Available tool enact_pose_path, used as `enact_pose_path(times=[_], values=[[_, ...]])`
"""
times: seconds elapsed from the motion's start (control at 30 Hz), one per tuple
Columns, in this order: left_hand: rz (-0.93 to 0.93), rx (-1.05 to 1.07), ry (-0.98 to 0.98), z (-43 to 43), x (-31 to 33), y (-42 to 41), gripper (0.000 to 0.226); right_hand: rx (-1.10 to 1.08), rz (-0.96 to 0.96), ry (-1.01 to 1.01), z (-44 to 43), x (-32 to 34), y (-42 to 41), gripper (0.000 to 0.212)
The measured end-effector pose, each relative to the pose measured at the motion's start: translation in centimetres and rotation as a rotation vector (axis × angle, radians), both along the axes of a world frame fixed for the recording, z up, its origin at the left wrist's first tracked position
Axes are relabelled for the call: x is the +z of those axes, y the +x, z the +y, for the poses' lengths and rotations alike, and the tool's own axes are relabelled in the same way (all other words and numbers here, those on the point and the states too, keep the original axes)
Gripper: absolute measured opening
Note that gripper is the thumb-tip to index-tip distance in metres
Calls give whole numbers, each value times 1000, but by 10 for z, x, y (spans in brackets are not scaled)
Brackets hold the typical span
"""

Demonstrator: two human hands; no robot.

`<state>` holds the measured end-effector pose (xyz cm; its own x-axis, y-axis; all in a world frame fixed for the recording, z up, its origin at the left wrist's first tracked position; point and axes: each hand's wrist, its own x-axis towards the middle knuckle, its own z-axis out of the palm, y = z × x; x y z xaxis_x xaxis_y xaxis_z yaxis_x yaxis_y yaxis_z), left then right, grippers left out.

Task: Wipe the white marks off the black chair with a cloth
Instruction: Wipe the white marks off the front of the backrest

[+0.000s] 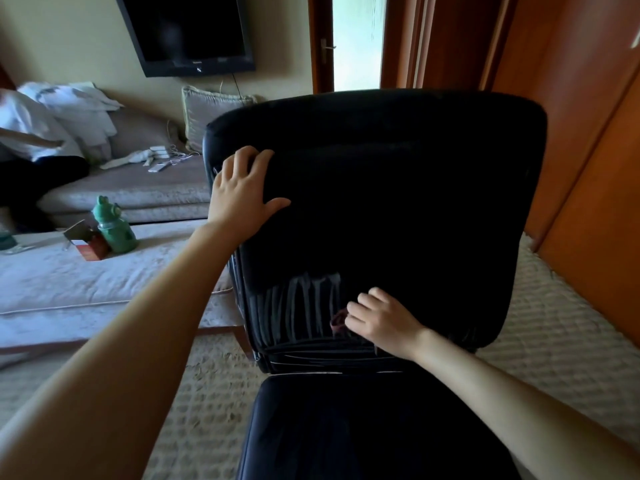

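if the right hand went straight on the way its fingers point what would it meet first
Probably the white marks just left of it on the lower backrest of the black chair; the right hand, gripping a dark cloth, points its fingers that way.

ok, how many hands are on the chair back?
2. Left hand rests flat on the upper left of the chair back; right hand is low on it, holding a dark cloth beside the white marks.

Black chair (398, 202), white streaky marks (298, 306), dark reddish cloth (338, 320), green bottle (112, 225), cream textured carpet (554, 341)
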<state>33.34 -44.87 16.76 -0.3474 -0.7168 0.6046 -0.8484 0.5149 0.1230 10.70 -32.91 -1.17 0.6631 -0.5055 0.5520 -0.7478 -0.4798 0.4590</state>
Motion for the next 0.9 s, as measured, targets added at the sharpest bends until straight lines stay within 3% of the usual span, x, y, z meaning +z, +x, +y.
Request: enact_pose_path(times=[0.13,0.23,0.4,0.5,0.63,0.73,0.8,0.9], values=[[17,-2,-9,0,-2,-1,82,-40,-199,-109,-28,74,20,18],[2,-14,-15,-1,-1,3,82,-51,-311,-114,-36,77,26,15],[-24,-27,-18,1,-1,11,84,52,-26,37,0,-7,20,21],[40,42,3,1,-3,20,82,94,13,51,-8,11,21,19],[254,114,36,3,-12,26,76,34,-231,-19,-41,85,42,18],[471,110,66,3,-22,25,71,-45,-386,-8,-50,86,50,34],[640,114,112,0,-27,26,69,9,-332,41,-39,48,50,29],[793,167,183,-5,-31,30,60,72,-71,135,-13,-5,45,14]])
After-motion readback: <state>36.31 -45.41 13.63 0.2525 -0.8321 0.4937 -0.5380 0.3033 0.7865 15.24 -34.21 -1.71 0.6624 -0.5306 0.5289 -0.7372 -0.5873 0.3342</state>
